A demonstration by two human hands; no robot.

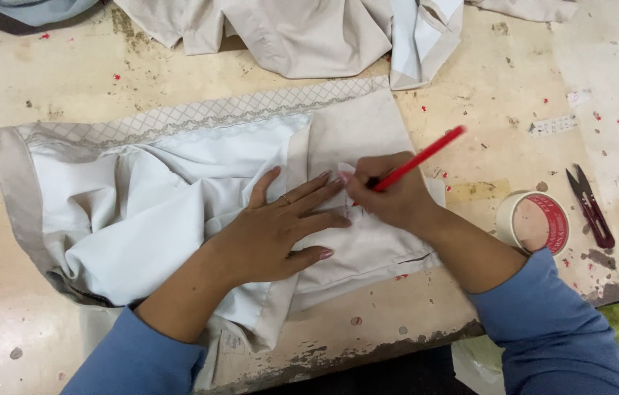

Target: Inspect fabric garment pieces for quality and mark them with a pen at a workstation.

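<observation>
A beige and white piece of garment fabric (141, 197) lies spread on the worn table (53, 80). My left hand (276, 227) presses flat on it, fingers apart, a ring on one finger. Just to its right, my right hand (394, 194) grips a red pencil (421, 157) whose tip touches the beige cloth beside a small pale template (347, 175) under the left fingertips. Both arms wear blue sleeves.
A roll of tape (536, 221) with a red core lies to the right of my right forearm. Dark thread snips (589, 205) rest further right. More beige cloth (295, 33) is heaped at the table's far edge. The near table edge is chipped.
</observation>
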